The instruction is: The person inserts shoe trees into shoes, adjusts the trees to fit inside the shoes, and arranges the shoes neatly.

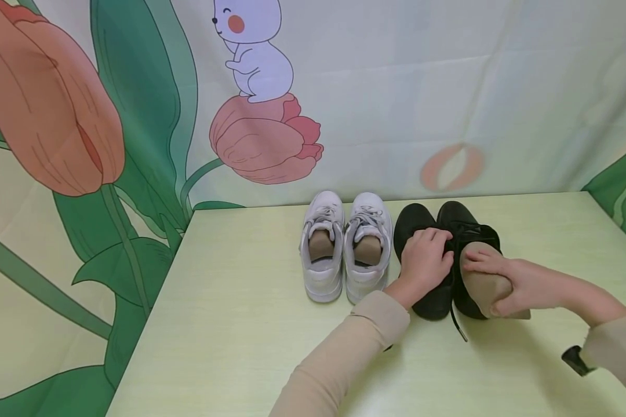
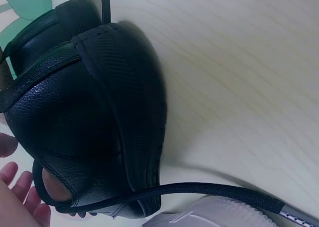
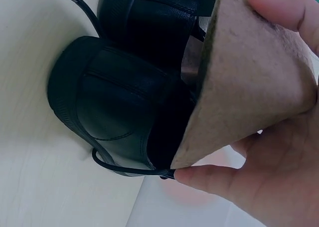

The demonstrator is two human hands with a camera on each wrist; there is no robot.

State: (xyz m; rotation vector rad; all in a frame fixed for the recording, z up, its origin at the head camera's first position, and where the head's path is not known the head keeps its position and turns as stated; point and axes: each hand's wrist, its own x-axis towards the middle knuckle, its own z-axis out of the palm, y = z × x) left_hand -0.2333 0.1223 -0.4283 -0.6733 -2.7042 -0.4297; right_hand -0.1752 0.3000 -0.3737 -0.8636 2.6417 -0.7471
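A pair of black lace-up shoes stands side by side on the table. My left hand (image 1: pixel 425 260) lies over the top of the left black shoe (image 1: pixel 432 302), its fingers bent at the laces and tongue; exactly what they pinch is partly hidden. With thumb and fingers spread around it, my right hand (image 1: pixel 521 284) grips a brown moulded-paper shoe insert (image 3: pixel 254 72). That insert sits over the opening of the right black shoe (image 3: pixel 119 95), tilted, with its wide end outside. A loose black lace (image 2: pixel 199 189) trails beside the left shoe.
White sneakers (image 1: pixel 323 284) stand left of the black pair, each with a brown insert (image 1: pixel 368 250) inside. Behind the pale table (image 1: pixel 240 301) hangs a printed cloth (image 1: pixel 375 116). A dark strap piece (image 1: pixel 576 360) shows by the right sleeve.
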